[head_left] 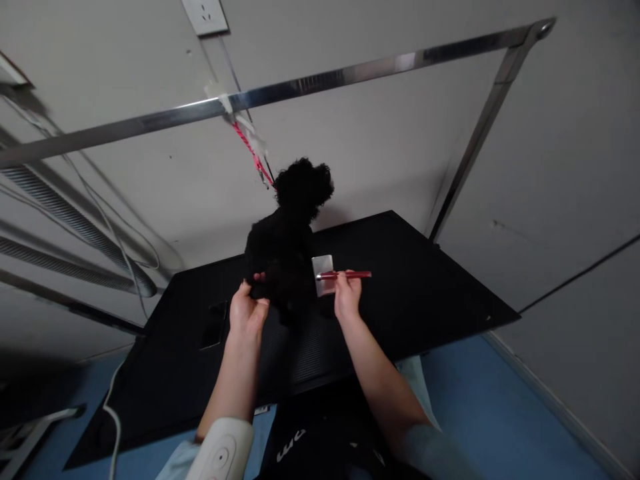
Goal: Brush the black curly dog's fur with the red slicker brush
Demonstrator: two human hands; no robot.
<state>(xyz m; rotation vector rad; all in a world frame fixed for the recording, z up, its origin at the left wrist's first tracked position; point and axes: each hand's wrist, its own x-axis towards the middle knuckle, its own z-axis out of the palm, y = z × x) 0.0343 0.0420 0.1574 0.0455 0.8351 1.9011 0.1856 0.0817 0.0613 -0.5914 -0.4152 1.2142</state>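
Observation:
A small black curly-coated dog (285, 233) is on the black grooming table, its head turned to the right. My left hand (247, 310) is closed on a leg of the dog at its left side; dark fur hides which leg it is. In my right hand (347, 293) is a slicker brush (323, 267) with a pale rectangular head and a red handle. The brush head is beside the dog's front, and I cannot tell whether it touches the coat. A red leash (250, 148) runs from the dog's neck up to a metal bar.
The metal bar (320, 81) spans above the black table (400, 287), against a grey wall. Grey ribbed hoses (80, 213) and cables run along the left. A dark rectangular object (215, 325) lies left of my left hand. A white device (223, 450) is near my left forearm.

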